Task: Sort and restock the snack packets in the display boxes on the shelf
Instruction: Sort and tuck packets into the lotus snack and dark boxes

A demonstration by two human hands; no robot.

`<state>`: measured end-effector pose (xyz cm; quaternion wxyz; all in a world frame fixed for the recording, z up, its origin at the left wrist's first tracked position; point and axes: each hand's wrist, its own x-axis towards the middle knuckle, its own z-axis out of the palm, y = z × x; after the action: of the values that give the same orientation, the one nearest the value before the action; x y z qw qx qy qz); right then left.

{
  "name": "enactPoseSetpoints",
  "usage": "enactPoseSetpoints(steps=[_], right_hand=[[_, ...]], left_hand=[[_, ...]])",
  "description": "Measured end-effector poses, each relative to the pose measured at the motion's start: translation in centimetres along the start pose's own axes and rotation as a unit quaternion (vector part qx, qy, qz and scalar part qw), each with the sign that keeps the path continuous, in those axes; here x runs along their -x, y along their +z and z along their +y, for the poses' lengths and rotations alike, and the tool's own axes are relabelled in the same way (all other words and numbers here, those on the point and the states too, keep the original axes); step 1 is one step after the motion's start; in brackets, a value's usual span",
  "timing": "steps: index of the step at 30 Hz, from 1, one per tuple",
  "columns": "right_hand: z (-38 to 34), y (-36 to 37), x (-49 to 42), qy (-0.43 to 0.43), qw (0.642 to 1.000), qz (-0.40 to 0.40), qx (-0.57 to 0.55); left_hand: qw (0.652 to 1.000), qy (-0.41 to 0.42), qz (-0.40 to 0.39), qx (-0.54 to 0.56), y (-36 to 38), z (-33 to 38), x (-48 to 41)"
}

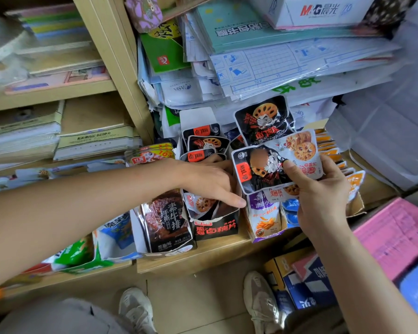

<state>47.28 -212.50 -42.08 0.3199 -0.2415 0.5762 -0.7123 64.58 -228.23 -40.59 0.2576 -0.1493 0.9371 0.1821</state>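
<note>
Cluttered wooden shelf (203, 259), display boxes in a row along its front edge. Fanned in right hand (321, 201), pinched under thumb: mixed black and white packets (263, 131), long axes roughly upright, hovering just right of black box (217, 229) and above purple box (270, 236). Left hand (208, 182) sunk into black box among its stock, fingertips hidden, so holding or merely parting impossible to tell. Probably next: black packets leftward and down into that box, left hand nearer.

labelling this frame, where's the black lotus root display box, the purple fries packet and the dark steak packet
black lotus root display box (216, 229): head view, on its printed front panel
purple fries packet (266, 218): head view, on its front face
dark steak packet (168, 220): head view, middle of its front
</note>
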Motion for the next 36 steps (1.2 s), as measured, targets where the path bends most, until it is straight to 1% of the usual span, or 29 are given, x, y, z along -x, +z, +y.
enactPoseSetpoints(steps=[3, 6, 7, 8, 11, 12, 14, 16, 18, 19, 20, 22, 24, 26, 28, 29, 30, 32, 34, 36], right_hand=[[0.0, 0.0, 0.0, -0.004, 1.000, 0.001, 0.005], [0.0, 0.0, -0.1, -0.001, 1.000, 0.001, 0.000], [0.1, 0.1, -0.1, -0.001, 1.000, 0.002, -0.002], [0.1, 0.1, -0.1, 0.000, 1.000, 0.003, -0.004], [0.1, 0.1, -0.1, 0.002, 1.000, 0.005, -0.012], [0.0, 0.1, -0.1, 0.002, 1.000, 0.005, -0.012], [0.0, 0.1, -0.1, 0.004, 1.000, 0.007, -0.014], [0.0, 0.1, -0.1, 0.001, 1.000, 0.008, -0.013], [0.0, 0.0, -0.1, -0.004, 1.000, 0.008, -0.005], [0.0, 0.0, -0.1, -0.006, 1.000, 0.009, -0.004], [0.0, 0.1, -0.1, -0.008, 1.000, 0.009, -0.004], [-0.1, 0.1, 0.0, -0.010, 1.000, 0.009, -0.005], [-0.2, 0.2, 0.2, -0.012, 1.000, 0.010, -0.008], [-0.3, 0.3, 0.3, -0.012, 1.000, 0.011, -0.009], [-0.3, 0.2, 0.3, -0.015, 1.000, 0.011, -0.008], [-0.3, 0.1, 0.3, -0.015, 1.000, 0.012, -0.007], [-0.3, 0.0, 0.3, -0.016, 1.000, 0.013, -0.007], [-0.3, 0.0, 0.3, -0.018, 1.000, 0.011, -0.005], [-0.3, 0.1, 0.3, -0.018, 1.000, 0.012, -0.006], [-0.3, 0.1, 0.2, -0.020, 1.000, 0.011, -0.007]], left_hand=[[0.997, 0.024, 0.063, 0.020, 0.8, 0.1, -0.2], [0.986, 0.055, 0.153, 0.050, 1.2, 0.1, 0.1], [0.982, 0.065, 0.169, 0.048, 1.2, 0.0, 0.5], [0.982, 0.071, 0.169, 0.045, 0.9, 0.0, 1.0], [0.991, 0.056, 0.118, 0.033, -0.1, 0.3, 2.5], [0.992, 0.048, 0.112, 0.026, -0.2, 0.4, 3.0], [0.990, 0.032, 0.135, -0.006, 0.1, 0.8, 3.9], [0.980, 0.001, 0.198, -0.023, 1.0, 1.4, 4.5], [0.955, -0.082, 0.284, -0.014, 2.2, 2.3, 5.2], [0.942, -0.130, 0.309, 0.008, 2.8, 2.8, 5.5], [0.933, -0.161, 0.319, 0.028, 3.5, 3.3, 5.8], [0.935, -0.167, 0.309, 0.037, 4.9, 3.9, 5.9], [0.956, -0.140, 0.256, 0.023, 6.0, 4.3, 5.9], [0.971, -0.126, 0.199, -0.032, 6.8, 4.9, 5.7], [0.971, -0.129, 0.181, -0.083, 7.6, 4.7, 5.2], [0.970, -0.128, 0.187, -0.090, 7.7, 4.8, 5.2], [0.967, -0.127, 0.204, -0.081, 7.7, 4.8, 5.2], [0.954, -0.127, 0.272, -0.022, 7.5, 4.9, 5.6], [0.917, -0.137, 0.374, 0.033, 7.4, 5.1, 6.1], [0.873, -0.157, 0.456, 0.067, 7.5, 5.1, 6.4]])
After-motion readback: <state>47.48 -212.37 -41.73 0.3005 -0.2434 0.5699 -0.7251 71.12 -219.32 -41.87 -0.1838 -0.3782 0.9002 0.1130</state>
